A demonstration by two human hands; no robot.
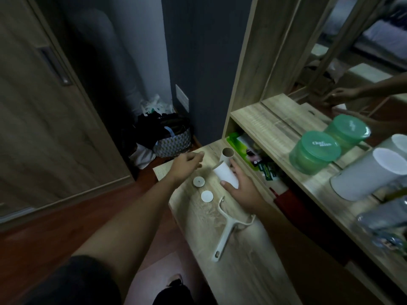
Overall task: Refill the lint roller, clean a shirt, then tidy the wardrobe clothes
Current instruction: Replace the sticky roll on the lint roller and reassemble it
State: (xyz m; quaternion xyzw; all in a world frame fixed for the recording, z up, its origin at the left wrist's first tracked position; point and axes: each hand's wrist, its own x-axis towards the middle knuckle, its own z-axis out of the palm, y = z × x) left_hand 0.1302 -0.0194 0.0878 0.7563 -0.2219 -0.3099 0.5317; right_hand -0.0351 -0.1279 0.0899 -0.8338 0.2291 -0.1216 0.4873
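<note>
On the wooden tabletop [242, 271] lies the white lint roller handle [226, 236], its fork bare with no roll on it. My right hand [242, 190] grips a white refill roll [226, 176], held tilted just above the table. Behind it stands an empty brown cardboard core [228, 156], upright. Two round white end caps [199, 181] [207, 196] lie flat to the left of the roll. My left hand [187, 165] hovers over the table's far corner with fingers loosely curled and nothing seen in it.
A shelf [264, 122] to the right carries two green-lidded tubs [315, 151] and a white container [370, 172]; a mirror stands behind. Packets fill the gap under the shelf. A patterned bag [174, 144] and bin sit on the floor by the wardrobe door [44, 106].
</note>
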